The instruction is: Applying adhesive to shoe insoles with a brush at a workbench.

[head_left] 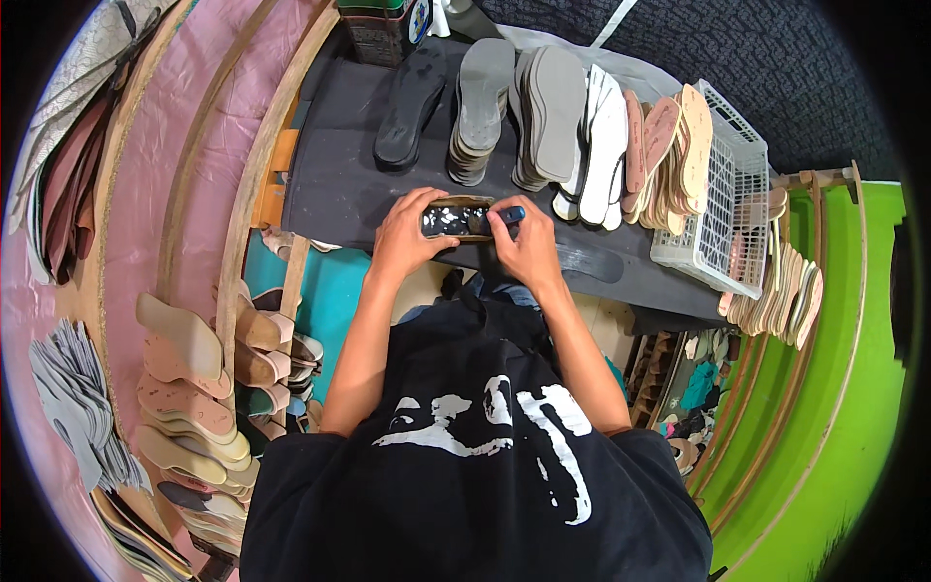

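Note:
My left hand (405,236) grips the left end of a shoe sole (448,219) with a tan rim and a dark glossy face, held flat over the dark worktop (335,184). My right hand (529,244) holds a small tool with a dark blue handle (508,214), its tip pressed on the sole's right part. Both hands sit at the near edge of the worktop, just ahead of my black printed shirt.
Rows of soles stand on edge behind the hands: black (412,97), grey (482,102), white (603,141), tan (669,155). A white plastic basket (722,194) sits at the right. More tan soles (189,388) are stacked on shelves at the lower left.

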### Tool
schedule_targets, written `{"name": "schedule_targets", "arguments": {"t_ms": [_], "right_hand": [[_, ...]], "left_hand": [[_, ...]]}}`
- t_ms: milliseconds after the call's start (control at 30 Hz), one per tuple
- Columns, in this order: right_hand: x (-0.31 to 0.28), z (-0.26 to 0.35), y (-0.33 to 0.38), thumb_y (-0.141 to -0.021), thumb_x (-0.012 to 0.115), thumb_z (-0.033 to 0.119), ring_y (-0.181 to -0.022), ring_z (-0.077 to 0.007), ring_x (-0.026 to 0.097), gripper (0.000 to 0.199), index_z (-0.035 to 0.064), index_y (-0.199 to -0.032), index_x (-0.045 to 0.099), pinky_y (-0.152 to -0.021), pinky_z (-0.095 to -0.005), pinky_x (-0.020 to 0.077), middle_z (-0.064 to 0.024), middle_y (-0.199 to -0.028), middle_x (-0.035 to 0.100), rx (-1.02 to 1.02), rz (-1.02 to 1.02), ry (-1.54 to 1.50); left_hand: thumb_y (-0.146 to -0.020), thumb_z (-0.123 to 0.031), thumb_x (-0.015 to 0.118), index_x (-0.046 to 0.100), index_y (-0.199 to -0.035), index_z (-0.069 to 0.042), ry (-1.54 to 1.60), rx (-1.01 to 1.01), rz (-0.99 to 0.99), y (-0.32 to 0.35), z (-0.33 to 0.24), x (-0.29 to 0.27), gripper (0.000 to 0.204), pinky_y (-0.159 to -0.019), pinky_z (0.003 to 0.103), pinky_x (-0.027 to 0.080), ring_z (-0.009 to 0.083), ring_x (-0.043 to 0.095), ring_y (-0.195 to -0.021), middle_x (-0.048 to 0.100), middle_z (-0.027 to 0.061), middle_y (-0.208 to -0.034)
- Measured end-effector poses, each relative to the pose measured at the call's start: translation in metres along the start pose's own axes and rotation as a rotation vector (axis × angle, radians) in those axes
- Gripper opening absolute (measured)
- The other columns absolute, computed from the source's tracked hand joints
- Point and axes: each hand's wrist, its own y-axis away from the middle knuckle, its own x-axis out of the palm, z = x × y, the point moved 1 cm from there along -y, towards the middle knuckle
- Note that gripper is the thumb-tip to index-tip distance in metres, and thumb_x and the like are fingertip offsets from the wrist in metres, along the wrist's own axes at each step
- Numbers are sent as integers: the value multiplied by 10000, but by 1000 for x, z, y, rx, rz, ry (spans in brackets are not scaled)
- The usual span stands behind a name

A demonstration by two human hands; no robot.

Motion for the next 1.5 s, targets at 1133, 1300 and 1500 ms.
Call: {"name": "schedule_targets", "arguments": {"t_ms": [1133,1300,1500], "right_hand": [[-88,-118,103,-954,818,67,-782,-304,797,127,-29,-963,736,-724,-377,619,-185,-865,775,285,-594,161],[-98,-118,107,-952,796,41,-817,-350,778,107,-26,-977,718,-739,-420,608,-190,-928,753,303,-628,233],[-47,-89,112,-892,787,-12,-904,-398,703,126,13,-980,702,-820,-459,570,-184,-933,702,-74,-344,297]], "left_hand": [[-852,-40,840,594,-1501,-11,2,446,342,20,-44,135,696,-1158,498,473,395,554,-1335,533,193,-1502],[-831,-19,857,634,-1455,-11,47,486,284,17,-39,138,662,-1117,471,499,369,595,-1269,579,168,-1435],[-841,-29,866,703,-1364,-15,120,502,270,10,-22,136,548,-1114,461,511,359,622,-1269,639,152,-1411]]}}
